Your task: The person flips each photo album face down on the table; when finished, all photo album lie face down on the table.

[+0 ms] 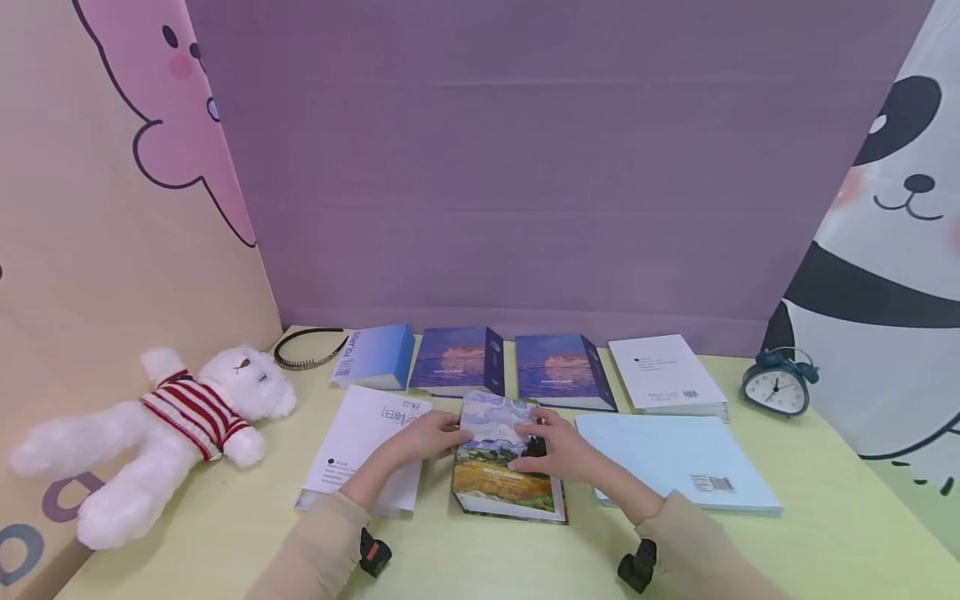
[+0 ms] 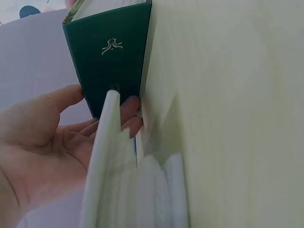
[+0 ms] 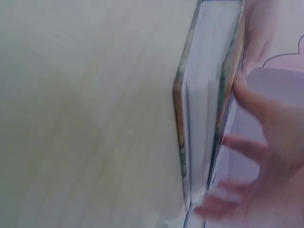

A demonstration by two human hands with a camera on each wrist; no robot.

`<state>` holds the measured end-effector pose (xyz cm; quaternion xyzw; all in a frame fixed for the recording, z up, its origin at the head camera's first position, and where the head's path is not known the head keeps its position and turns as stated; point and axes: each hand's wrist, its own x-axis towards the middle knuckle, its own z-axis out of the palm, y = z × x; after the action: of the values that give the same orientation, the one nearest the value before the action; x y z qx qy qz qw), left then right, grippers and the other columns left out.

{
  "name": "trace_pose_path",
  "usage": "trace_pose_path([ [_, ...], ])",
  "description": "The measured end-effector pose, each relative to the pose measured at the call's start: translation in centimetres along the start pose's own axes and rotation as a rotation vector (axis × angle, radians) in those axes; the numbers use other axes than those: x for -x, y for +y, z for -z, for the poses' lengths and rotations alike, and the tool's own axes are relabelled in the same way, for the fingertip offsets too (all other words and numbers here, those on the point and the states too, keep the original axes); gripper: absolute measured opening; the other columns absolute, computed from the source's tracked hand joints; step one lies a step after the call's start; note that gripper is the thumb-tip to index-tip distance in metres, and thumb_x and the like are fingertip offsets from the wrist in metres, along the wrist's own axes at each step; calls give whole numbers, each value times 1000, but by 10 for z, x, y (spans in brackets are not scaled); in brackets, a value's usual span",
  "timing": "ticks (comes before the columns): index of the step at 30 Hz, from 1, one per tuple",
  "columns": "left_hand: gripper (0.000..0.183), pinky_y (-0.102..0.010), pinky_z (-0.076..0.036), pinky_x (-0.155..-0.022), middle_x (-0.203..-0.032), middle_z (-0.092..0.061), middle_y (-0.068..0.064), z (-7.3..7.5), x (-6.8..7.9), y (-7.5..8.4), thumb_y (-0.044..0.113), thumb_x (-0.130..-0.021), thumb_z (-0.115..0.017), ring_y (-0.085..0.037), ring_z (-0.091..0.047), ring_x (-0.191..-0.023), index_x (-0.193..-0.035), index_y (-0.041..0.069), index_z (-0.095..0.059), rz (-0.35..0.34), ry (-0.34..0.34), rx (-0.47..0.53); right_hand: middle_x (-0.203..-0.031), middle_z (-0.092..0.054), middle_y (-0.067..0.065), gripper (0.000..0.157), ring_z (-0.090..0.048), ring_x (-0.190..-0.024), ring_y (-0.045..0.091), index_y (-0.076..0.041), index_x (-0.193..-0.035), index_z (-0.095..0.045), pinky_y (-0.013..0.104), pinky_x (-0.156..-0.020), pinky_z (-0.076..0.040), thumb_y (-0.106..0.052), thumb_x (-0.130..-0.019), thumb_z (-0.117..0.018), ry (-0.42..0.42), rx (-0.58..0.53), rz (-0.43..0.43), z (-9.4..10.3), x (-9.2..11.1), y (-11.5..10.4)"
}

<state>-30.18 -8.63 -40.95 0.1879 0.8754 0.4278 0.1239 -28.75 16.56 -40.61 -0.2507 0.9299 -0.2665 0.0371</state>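
Observation:
A thick photo album (image 1: 498,487) with a painted landscape cover lies on the table in front of me. Its dark green spine (image 2: 108,61) faces my left hand (image 1: 431,435), whose thumb and fingertips grip it there. Over the album's right side is my right hand (image 1: 562,447), fingers spread. In the right wrist view, the right hand's thumb touches the front cover (image 3: 228,90) near its edge, and the white page block shows between the covers. The right hand's other fingers reach along the cover, slightly blurred.
A white album (image 1: 337,462) lies left, a pale blue one (image 1: 675,454) right. Behind are a blue album (image 1: 375,354), two purple albums (image 1: 456,354) and another white one (image 1: 660,367). A plush bear (image 1: 195,408), a headband (image 1: 300,363) and an alarm clock (image 1: 777,390) flank them.

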Motion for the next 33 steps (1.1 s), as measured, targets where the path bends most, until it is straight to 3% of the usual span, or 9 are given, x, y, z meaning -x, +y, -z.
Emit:
trace_pose_path([
  [6, 26, -27, -37, -54, -62, -46, -7, 4, 4, 4, 28, -98, -50, -14, -35, -52, -89, 5, -57, 10, -52, 14, -142, -33, 32, 60, -31, -133, 46, -10, -132, -56, 60, -97, -40, -38, -81, -72, 9, -46, -86, -3, 2, -6],
  [9, 41, -37, -50, -76, -95, -63, -15, 7, 6, 6, 35, -98, -49, -17, -53, -75, -120, 1, -57, 41, -78, -23, -143, -32, 32, 60, -32, -133, 45, -11, -133, -55, 60, -97, -41, -39, -82, -70, 14, -35, -96, -4, 2, -7],
  [11, 57, -40, -47, -91, -99, -61, -16, 9, 6, 5, 40, -97, -49, -18, -51, -74, -139, 3, -43, 83, -109, 5, -143, -32, 32, 60, -32, -133, 45, -11, -134, -54, 60, -97, -40, -40, -83, -69, 16, -34, -93, -4, 2, -8],
  [13, 68, -39, -44, -96, -90, -61, -9, 11, 5, 4, 43, -96, -49, -14, -51, -69, -148, 7, -24, 118, -142, 59, -143, -31, 33, 61, -32, -132, 46, -11, -135, -53, 61, -96, -39, -40, -84, -68, 14, -30, -84, -3, 3, -8],
  [16, 73, -33, -42, -78, -65, -40, -1, 12, 3, 1, 42, -96, -49, -13, -31, -53, -151, 8, -13, 141, -191, 172, -144, -29, 34, 62, -30, -133, 47, -11, -136, -51, 63, -98, -37, -40, -84, -68, 11, -37, -79, -2, 3, -9],
  [19, 74, -34, -44, -75, -77, -49, -5, 12, 2, -1, 42, -97, -48, -18, -44, -65, -151, 10, -10, 125, -211, 239, -144, -27, 34, 62, -28, -134, 48, -11, -138, -49, 63, -99, -36, -40, -85, -67, 6, -52, -83, 0, 4, -9],
  [23, 73, -39, -44, -102, -134, -48, -21, 12, 3, -2, 45, -96, -47, -29, -55, -114, -152, 13, -10, 102, -194, 274, -145, -28, 33, 63, -27, -134, 48, -9, -138, -47, 63, -99, -35, -39, -86, -67, 10, -100, -81, 1, 5, -9],
  [25, 71, -37, -47, -92, -114, -54, -24, 12, 3, -3, 45, -97, -45, -29, -57, -97, -152, 17, -9, 96, -200, 324, -144, -33, 30, 64, -30, -134, 46, -9, -138, -47, 62, -100, -36, -39, -86, -66, 16, -121, -77, 0, 5, -10],
  [33, 67, -41, -49, -95, -146, -33, -24, 12, 3, -4, 42, -98, -45, -26, -59, -110, -152, 15, -15, 92, -145, 403, -147, -31, 26, 62, -32, -133, 46, -8, -134, -51, 62, -100, -37, -42, -85, -67, 64, -110, -82, -3, 3, -17],
])
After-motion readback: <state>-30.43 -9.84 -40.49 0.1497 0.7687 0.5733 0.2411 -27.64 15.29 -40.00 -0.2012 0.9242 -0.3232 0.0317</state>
